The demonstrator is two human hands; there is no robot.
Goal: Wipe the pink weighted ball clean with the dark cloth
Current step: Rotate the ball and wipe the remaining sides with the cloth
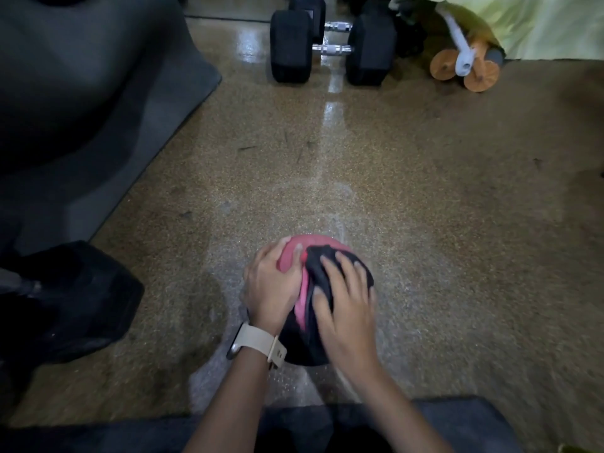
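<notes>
The pink weighted ball [292,256] sits on the speckled floor in the lower middle of the head view, its near underside dark. My left hand [269,284], with a beige watch on the wrist, grips the ball's left side, fingers curled over its top. The dark cloth [318,266] lies over the ball's right and top. My right hand [346,302] presses flat on the cloth with fingers spread and straight, slightly blurred. Most of the ball's right half is hidden under cloth and hand.
Two black dumbbells [333,49] stand at the far middle. An orange ab-wheel roller [467,65] lies far right by a yellow-green cloth [539,24]. A dark mat [98,125] and a black bag [65,299] sit at left. A dark mat edge [474,423] runs along the bottom.
</notes>
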